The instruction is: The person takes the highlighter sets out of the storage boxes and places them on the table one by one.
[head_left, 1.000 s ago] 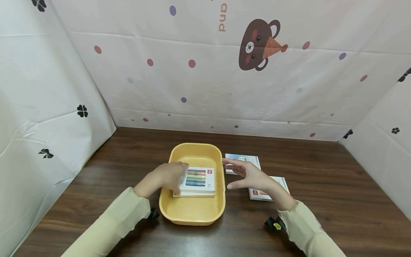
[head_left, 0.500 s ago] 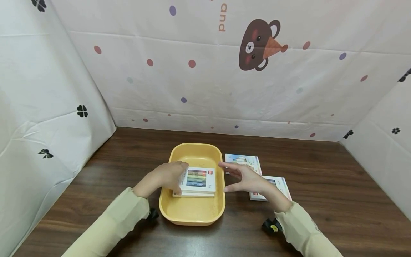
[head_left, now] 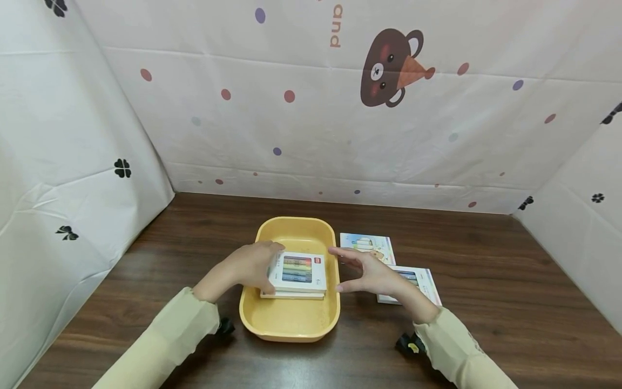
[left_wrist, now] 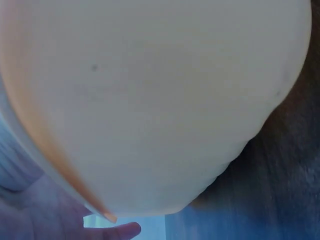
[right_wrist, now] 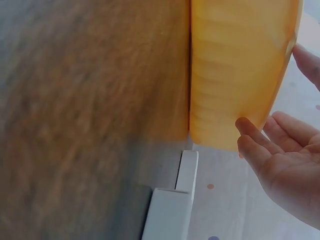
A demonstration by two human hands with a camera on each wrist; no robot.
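Note:
In the yellow plastic tray [head_left: 290,329], white boxes lie stacked. The upper box [head_left: 318,278] has a window showing a row of coloured, crayon-like sticks. My left hand [head_left: 250,265] reaches over the tray's left rim. Its thumb is at the near left corner of the upper box and its fingers are at the far side, spread around the box's left end. My right hand [head_left: 366,273] is at the tray's right rim, thumb and fingers apart. In the right wrist view its fingertips [right_wrist: 245,127] overlap the tray's outer wall [right_wrist: 235,70].
Right of the tray, two more white boxes lie on the dark wooden table [head_left: 486,302]: a far box [head_left: 384,246] with a blue picture and a nearer box [head_left: 427,283], partly covered by my right forearm. A printed cloth [head_left: 316,135] walls the back and sides.
My right hand has moved slightly left and nearer, up to the tray's rim. My left hand has drawn back slightly leftward, and more of the upper box's left end shows.

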